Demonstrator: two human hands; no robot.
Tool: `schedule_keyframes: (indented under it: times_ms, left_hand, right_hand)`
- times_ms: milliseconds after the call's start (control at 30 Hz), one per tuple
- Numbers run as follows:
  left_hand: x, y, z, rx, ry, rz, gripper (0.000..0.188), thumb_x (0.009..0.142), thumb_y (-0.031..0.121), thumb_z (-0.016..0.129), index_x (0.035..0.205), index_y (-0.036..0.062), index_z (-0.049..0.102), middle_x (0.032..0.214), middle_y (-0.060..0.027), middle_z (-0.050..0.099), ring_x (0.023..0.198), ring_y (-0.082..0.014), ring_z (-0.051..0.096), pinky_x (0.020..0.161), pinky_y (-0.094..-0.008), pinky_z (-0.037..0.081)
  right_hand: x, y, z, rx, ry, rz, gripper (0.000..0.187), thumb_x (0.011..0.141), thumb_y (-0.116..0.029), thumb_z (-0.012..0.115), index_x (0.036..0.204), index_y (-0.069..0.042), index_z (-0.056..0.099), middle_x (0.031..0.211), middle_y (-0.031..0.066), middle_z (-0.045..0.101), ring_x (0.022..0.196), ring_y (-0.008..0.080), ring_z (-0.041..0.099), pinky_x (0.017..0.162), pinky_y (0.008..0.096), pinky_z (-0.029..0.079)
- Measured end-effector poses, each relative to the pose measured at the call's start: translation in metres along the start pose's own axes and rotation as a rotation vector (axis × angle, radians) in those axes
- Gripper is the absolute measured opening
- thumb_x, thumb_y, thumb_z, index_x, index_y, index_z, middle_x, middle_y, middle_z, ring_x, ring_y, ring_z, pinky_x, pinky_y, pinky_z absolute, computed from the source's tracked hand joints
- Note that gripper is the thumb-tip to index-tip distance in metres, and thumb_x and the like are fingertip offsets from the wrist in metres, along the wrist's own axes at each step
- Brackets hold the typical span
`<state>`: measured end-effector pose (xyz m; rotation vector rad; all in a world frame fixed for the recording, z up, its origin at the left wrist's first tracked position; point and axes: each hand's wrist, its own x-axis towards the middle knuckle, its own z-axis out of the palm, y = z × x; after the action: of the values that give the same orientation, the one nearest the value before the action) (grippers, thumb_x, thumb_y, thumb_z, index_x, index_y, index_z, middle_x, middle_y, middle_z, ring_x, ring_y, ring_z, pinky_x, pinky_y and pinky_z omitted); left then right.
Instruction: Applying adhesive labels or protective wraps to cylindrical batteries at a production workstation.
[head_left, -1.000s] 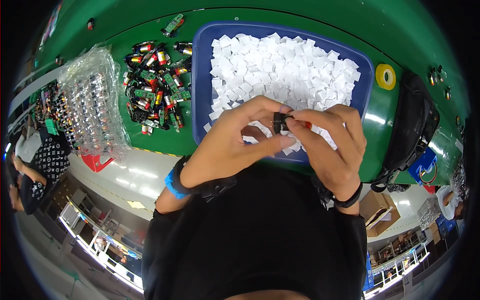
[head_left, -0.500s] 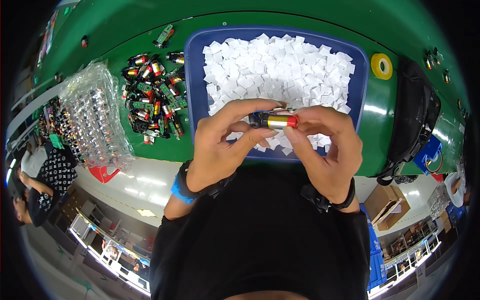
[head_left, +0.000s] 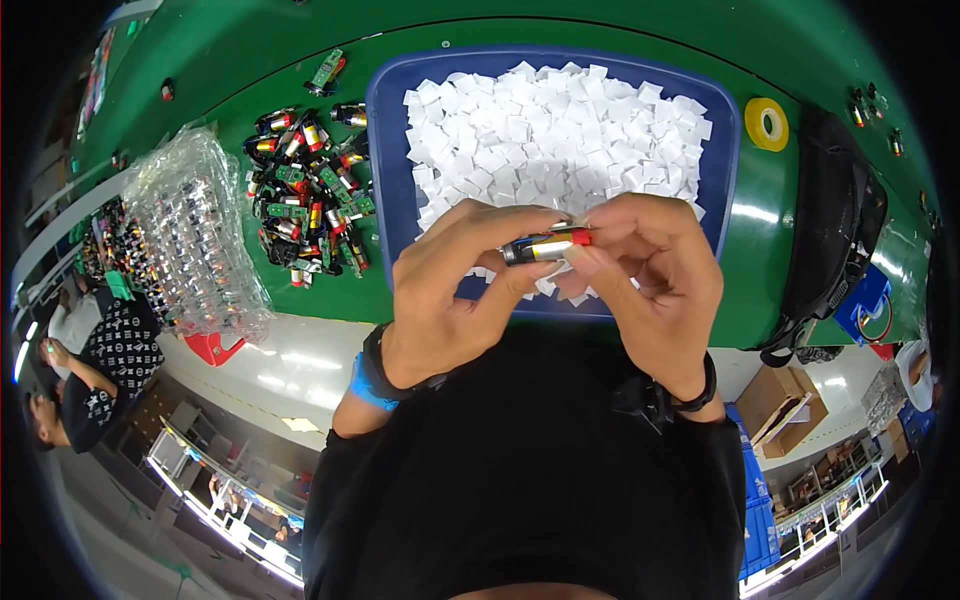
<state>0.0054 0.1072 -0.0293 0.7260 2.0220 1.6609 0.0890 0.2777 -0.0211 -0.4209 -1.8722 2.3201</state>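
Between my two hands is a small battery cell assembly (head_left: 548,248), a cylinder with gold, silver and red bands and a black end. My left hand (head_left: 450,270) pinches its black end between thumb and fingers. At the red end, my right hand (head_left: 655,270) closes its thumb and fingertips on it. A thin edge, perhaps a circuit board, shows along its top, partly hidden by my fingers. Both hands are over the near side of a blue tray (head_left: 390,190) filled with small white square pieces (head_left: 560,130).
Left of the tray lies a pile of similar assemblies (head_left: 310,195) with green boards. Beyond it is a clear plastic blister tray (head_left: 190,230) holding more. Yellow tape (head_left: 766,124) and a black bag (head_left: 830,230) lie right on the green table (head_left: 760,215). A co-worker (head_left: 105,350) is far left.
The assembly has tilted, its red end rising slightly, and turned a little in my fingers. My right fingertips have shifted along its red end. Both hands still hold it.
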Motion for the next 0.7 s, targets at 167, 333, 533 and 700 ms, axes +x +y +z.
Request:
schedule_keyframes:
  times_ms: [167,333,533,700]
  left_hand:
    - [0.010,0.003,-0.003,0.083,-0.010,-0.026,0.034,0.082,0.001,0.079,0.115,0.0007,0.069,0.099,-0.0121,0.072,0.085,-0.0194,0.069,0.064,-0.0258,0.059]
    - [0.025,0.007,0.000,0.009,0.005,-0.129,0.028,0.085,0.008,0.079,0.111,0.0021,0.070,0.096,-0.0110,0.071,0.082,-0.0155,0.067,0.061,-0.0260,0.058]
    - [0.114,-0.005,-0.046,0.095,-0.067,-0.334,0.030,0.086,0.017,0.081,0.110,0.0031,0.068,0.090,-0.0059,0.071,0.078,-0.0110,0.067,0.059,-0.0281,0.053]
    - [0.248,-0.096,-0.114,0.732,-0.026,-0.087,0.039,0.089,0.037,0.075,0.097,-0.0007,0.071,0.087,-0.0186,0.070,0.075,-0.0324,0.066,0.064,-0.0432,0.051]
  right_hand:
    - [0.006,0.001,-0.003,-0.001,-0.038,0.095,0.030,0.094,0.005,0.066,0.122,0.004,0.053,0.100,0.0150,0.069,0.080,0.0172,0.071,0.069,0.0274,0.059]
    - [0.011,0.000,-0.006,0.014,-0.018,0.164,0.032,0.099,-0.003,0.062,0.129,0.003,0.053,0.100,0.0146,0.070,0.083,0.0184,0.071,0.071,0.0283,0.059]
    - [0.009,-0.011,-0.013,0.048,-0.035,0.174,0.037,0.100,-0.006,0.061,0.135,0.001,0.053,0.105,0.0145,0.071,0.087,0.0178,0.070,0.075,0.0288,0.059]
    - [0.004,-0.009,-0.018,-0.279,-0.097,0.087,0.041,0.095,-0.003,0.064,0.135,-0.002,0.055,0.109,0.0113,0.073,0.090,0.0161,0.069,0.078,0.0286,0.056]
